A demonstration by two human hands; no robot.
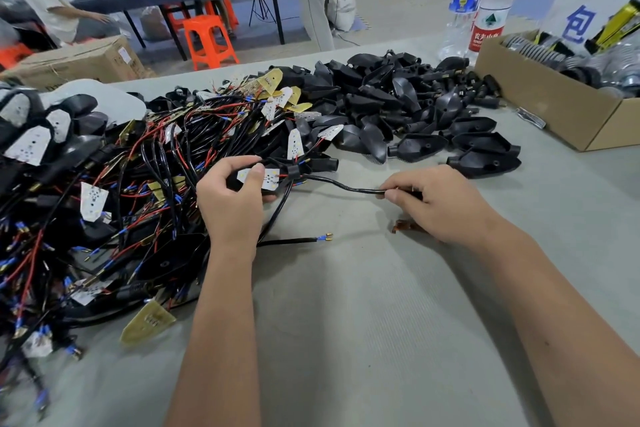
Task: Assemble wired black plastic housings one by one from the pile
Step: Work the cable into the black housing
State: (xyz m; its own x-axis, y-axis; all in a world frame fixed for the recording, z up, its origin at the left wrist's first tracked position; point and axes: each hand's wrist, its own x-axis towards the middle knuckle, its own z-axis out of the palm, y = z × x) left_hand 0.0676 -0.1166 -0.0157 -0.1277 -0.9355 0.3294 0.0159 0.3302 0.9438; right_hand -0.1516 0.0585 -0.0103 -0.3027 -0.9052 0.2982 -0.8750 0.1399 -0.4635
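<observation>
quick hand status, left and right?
Left hand: closed on a black housing with a white LED board.
Right hand: pinching the black cable coming out of that housing.

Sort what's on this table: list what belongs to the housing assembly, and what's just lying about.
Job: left hand holding a housing; right hand pinching its cable; wired pile; empty housings.

Lying about: water bottles; cardboard box; brown scrap.

Bare table (pixel 363 322) in front; wire tangle (pixel 104 201) left, housing pile (pixel 398 104) behind, cardboard box (pixel 554 107) right.
</observation>
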